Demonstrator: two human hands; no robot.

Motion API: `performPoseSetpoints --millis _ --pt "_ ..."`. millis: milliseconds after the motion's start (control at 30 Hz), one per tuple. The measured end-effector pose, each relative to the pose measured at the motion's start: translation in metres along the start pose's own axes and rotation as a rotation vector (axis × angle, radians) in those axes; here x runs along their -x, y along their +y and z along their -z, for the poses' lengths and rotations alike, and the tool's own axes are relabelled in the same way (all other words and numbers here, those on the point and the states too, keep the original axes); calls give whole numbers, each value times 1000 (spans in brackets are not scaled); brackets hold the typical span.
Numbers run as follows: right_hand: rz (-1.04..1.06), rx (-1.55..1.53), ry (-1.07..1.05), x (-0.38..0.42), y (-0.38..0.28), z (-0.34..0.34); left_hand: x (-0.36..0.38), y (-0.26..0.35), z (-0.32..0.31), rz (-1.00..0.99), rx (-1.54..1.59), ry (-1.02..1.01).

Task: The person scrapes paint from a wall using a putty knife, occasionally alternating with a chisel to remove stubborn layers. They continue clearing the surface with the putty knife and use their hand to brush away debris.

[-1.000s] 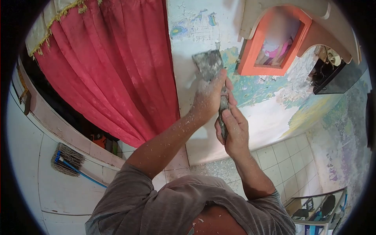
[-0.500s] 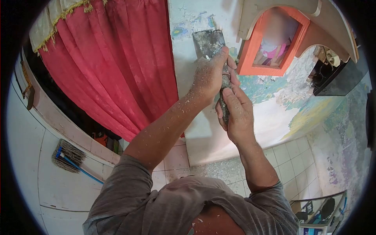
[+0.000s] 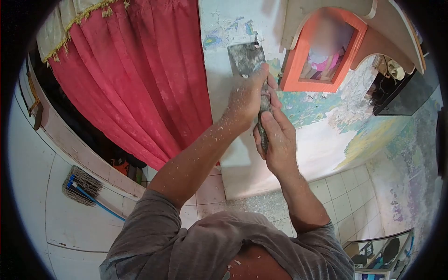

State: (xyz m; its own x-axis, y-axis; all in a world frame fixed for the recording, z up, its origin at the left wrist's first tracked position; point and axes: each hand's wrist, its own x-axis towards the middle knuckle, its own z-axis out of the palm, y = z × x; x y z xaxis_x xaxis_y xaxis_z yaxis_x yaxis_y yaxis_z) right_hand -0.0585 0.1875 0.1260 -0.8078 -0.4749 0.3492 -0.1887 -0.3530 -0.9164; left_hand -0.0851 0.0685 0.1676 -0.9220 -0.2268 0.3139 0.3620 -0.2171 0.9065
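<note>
A wide-bladed scraper [image 3: 247, 58] lies with its blade against the peeling wall [image 3: 224, 23], just right of the red curtain. My left hand [image 3: 247, 98] is closed round the upper handle near the blade, with the thumb pointing up. Lower down, my right hand [image 3: 279, 140] grips the end of the dark, worn handle. Pale flakes cling to my left hand and forearm. Patches of blue, green and yellow paint show on the wall to the right of my hands.
The red curtain [image 3: 135, 84] hangs on the left. An orange frame [image 3: 290, 70] and a dark cabinet [image 3: 408, 93] are at the upper right. A mop [image 3: 83, 185] stands at the lower left. Pale debris lies on the tiled floor [image 3: 261, 205].
Both hands and the scraper have shifted slightly left, with the blade a little lower on the wall. The grip looks the same.
</note>
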Motion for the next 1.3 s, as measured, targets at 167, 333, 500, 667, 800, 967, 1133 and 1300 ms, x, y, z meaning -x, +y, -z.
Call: performPoseSetpoints --millis 167,333,500,667,800,967,1133,1300 --pt "40 15 -34 -12 -12 -5 -17 8 6 -36 0 -8" --pt "127 -46 -11 -21 4 -4 -22 7 7 -16 -50 -8" --pt "306 59 -32 -41 -21 -14 -32 47 4 -225 -137 -70" --pt "131 -170 -33 -17 6 -4 -13 19 2 6 -115 -42" --pt "98 -206 -17 -18 14 2 -10 13 -1 -30 -72 -22" --pt "19 -45 -1 16 45 11 17 -38 11 21 -130 1" --pt "72 -47 -5 22 68 24 23 -54 7 144 -22 -32" --pt "-14 -20 5 11 41 21 3 -42 6 90 -32 -31"
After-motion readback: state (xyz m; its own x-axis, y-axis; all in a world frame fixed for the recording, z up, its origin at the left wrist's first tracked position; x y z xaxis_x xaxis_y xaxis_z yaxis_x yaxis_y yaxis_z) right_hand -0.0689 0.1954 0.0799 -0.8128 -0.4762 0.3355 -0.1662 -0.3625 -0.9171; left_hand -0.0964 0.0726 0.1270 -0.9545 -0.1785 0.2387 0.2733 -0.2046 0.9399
